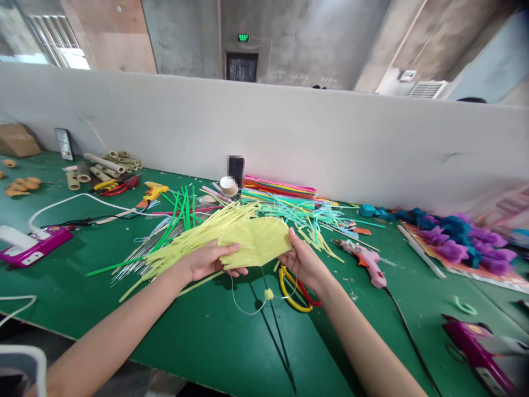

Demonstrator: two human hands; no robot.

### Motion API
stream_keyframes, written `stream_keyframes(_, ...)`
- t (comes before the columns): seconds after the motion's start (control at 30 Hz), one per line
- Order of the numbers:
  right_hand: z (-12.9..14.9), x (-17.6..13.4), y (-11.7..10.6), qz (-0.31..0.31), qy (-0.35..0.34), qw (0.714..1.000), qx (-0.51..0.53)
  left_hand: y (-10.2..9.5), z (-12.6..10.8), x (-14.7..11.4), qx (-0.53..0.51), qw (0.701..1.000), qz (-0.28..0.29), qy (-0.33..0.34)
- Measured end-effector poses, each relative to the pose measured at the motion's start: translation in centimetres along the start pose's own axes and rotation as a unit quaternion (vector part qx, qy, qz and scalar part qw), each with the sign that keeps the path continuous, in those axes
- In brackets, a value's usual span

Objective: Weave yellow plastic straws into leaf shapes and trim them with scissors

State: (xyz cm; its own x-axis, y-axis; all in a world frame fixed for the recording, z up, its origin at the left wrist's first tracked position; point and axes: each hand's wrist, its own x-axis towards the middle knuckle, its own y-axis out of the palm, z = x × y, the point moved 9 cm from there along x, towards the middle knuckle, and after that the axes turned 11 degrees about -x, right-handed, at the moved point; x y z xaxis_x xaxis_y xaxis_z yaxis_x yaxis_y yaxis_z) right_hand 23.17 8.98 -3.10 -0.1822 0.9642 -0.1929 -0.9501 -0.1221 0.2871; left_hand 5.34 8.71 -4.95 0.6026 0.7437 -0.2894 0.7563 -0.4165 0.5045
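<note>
My left hand (212,259) is closed on the left edge of a pale yellow, ribbed, fan-shaped petal piece (264,240), its thumb on top. The fingers of my right hand (303,259) pinch the same piece at its right edge. Below it a thin dark stem (278,320) slants down, carrying a small yellow fuzzy knot (268,294) with a clear thin wire curving out on both sides. Partly hidden by my right hand lies a tool with red and yellow handles (294,298). Loose yellow pipe cleaners (185,237) are heaped behind my left hand.
A pink glue gun (370,263) with a black cord lies at right, near purple and teal fuzzy flowers (458,242). Bundled coloured pipe cleaners (281,188) rest by the white partition (177,132). Further left are a yellow glue gun (155,192), bamboo pieces (109,165) and a purple power strip (39,245).
</note>
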Motion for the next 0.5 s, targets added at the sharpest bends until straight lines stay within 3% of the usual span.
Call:
stream_keyframes(0.17, 1.8, -0.3, -0.5, 0.049, -0.041, 0.996, -0.06, -2.3, -2.0, 0.6, -0.12, 0.985, -0.078, 0.1)
stream_keyframes(0.23, 2.7, -0.3, -1.6, 0.026, -0.069, 0.988, -0.134, -3.0, -2.5, 0.7, -0.162, 0.974, -0.095, 0.127)
stream_keyframes(0.3, 4.0, -0.4, -3.2, -0.045, -0.118, 0.967, -0.222, -3.4, -2.9, 0.7, -0.188, 0.966, -0.102, 0.143)
stream_keyframes(0.37, 6.1, -1.4, -4.6, -0.167, -0.207, 0.906, -0.328, -3.4, -3.0, 0.6, -0.199, 0.963, -0.101, 0.15)
stream_keyframes(0.43, 7.9, -3.5, -4.5, -0.275, -0.305, 0.807, -0.425, -3.2, -3.0, 0.7, -0.204, 0.962, -0.095, 0.153)
stream_keyframes(0.47, 8.2, -4.4, -3.7, -0.299, -0.339, 0.763, -0.463, -3.1, -2.9, 0.7, -0.207, 0.962, -0.092, 0.155)
stream_keyframes(0.5, 8.1, -4.9, -2.7, -0.295, -0.358, 0.737, -0.491, -3.0, -2.9, 0.7, -0.211, 0.961, -0.088, 0.159)
